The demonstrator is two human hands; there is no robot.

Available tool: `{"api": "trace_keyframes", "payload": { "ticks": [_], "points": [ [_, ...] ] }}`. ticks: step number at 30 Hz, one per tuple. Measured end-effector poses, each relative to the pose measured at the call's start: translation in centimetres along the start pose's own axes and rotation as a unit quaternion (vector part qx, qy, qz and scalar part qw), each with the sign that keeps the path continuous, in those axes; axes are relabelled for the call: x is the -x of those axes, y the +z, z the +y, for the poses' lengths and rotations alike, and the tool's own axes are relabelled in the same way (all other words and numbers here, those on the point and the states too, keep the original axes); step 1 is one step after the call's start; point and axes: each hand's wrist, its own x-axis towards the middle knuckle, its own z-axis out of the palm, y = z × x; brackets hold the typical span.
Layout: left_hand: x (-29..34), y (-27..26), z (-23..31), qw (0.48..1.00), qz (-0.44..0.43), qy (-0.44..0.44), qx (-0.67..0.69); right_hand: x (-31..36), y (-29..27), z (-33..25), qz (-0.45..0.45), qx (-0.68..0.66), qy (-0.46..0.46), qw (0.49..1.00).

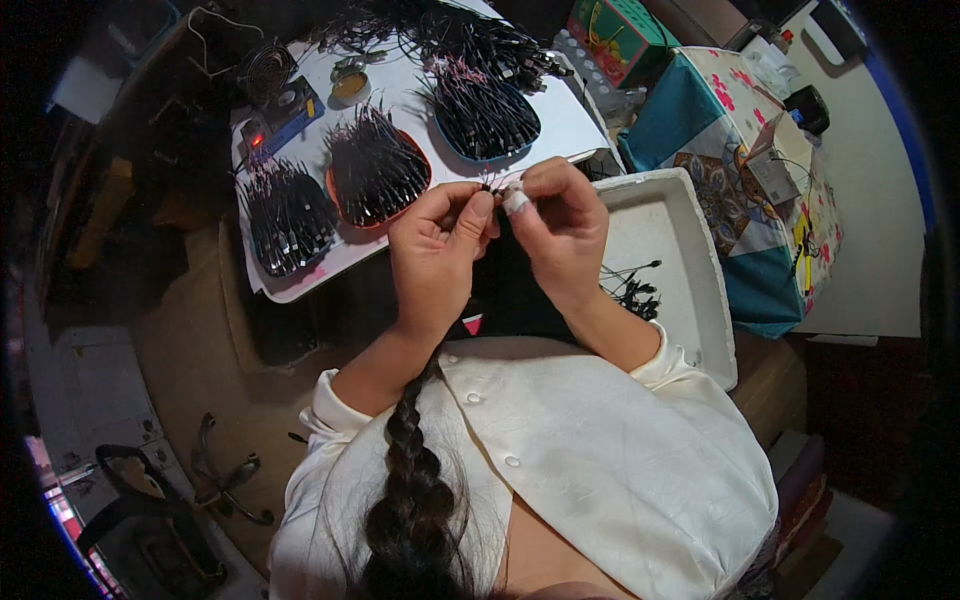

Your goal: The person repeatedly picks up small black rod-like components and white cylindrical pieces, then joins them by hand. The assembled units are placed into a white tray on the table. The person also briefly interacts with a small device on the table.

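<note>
My left hand (440, 245) and my right hand (563, 235) meet in front of my chest, at the near edge of the white table. Both are closed in a pinch, thumb against forefinger. Between the fingertips is the end of a thin black cable (491, 188) with fine bare wire ends; most of it is hidden by the fingers. White tape (516, 198) is wrapped round a fingertip of my right hand. Just beyond the hands, bundles of black cables (490, 125) with plugs stand packed in a blue tray (455, 148).
More black cables fill a red tray (423, 150) and another dark tray on the white table (300, 285). A round tin (349, 87) sits behind them. Right of me, a white foam box (700, 290) holds loose cables (637, 297). A cloth-covered table (740, 110) stands farther right.
</note>
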Motion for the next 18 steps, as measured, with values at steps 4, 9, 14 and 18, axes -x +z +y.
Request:
{"api": "trace_keyframes", "payload": {
  "ticks": [4, 9, 14, 18],
  "points": [
    [0.1, -0.2, 0.1, 1.0, 0.014, -0.008, 0.011, -0.5, -1.2, -0.7, -0.098, 0.248, -0.161, 0.95],
    [0.2, -1.0, 0.4, 0.998, -0.029, -0.04, 0.04, -2.6, -2.8, -0.6, -0.135, -0.011, 0.071, 0.988],
    [0.0, -0.9, 0.1, 0.998, -0.059, -0.019, 0.015, -2.8, -2.8, -0.4, -0.18, -0.058, 0.148, 0.971],
    [0.0, -1.2, -0.1, 0.995, -0.073, -0.004, -0.074, -2.5, -2.5, -0.2, -0.151, -0.11, 0.226, 0.956]
  ]
}}
